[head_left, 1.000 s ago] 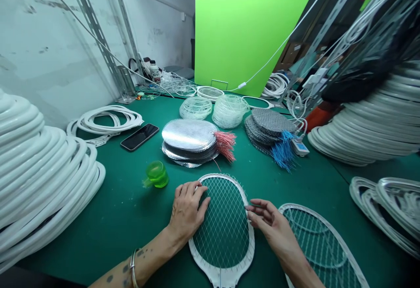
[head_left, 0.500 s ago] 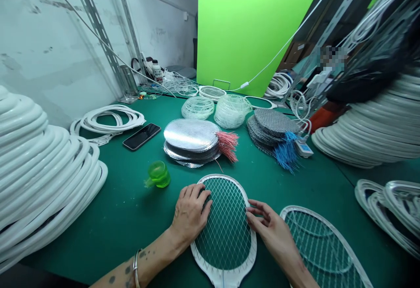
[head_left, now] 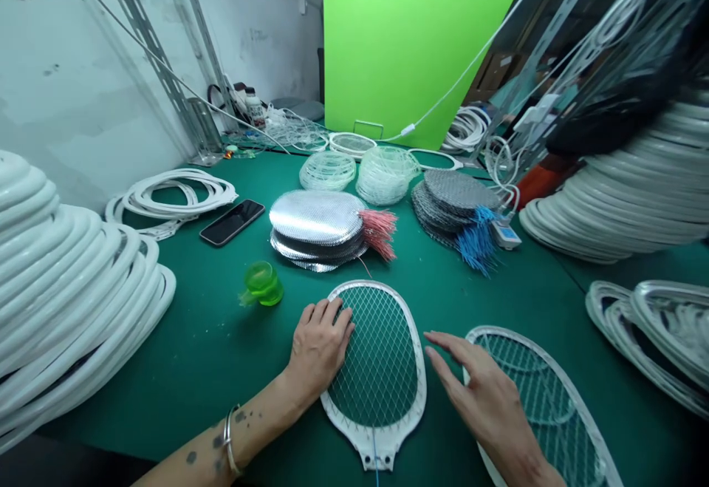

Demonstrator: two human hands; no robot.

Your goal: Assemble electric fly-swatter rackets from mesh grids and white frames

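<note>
An electric fly swatter head [head_left: 382, 358], a white oval frame with a crisscross mesh, lies flat on the green table with its neck toward me. A thin blue wire runs down from the neck. My left hand [head_left: 321, 339] is on its left rim, fingers curled over the edge and the mesh. Just off the right rim is my right hand [head_left: 484, 391], empty, with thumb and fingers apart. Partly beneath my right hand and forearm lies a second white swatter head [head_left: 554, 398] with loose mesh lines showing.
Silver mesh sheets [head_left: 315, 217] with red wires and grey mesh sheets [head_left: 459, 190] with blue wires lie ahead. Left are a green cup [head_left: 264, 284], a phone [head_left: 233, 222] and stacked white frames [head_left: 83, 302]. More white frames [head_left: 625, 206] rise at right. A green board [head_left: 421, 43] stands behind.
My right hand has let go of the right rim and drawn away to the right, its fingers spreading. My left hand stays on the left rim. The whole view has shifted slightly.
</note>
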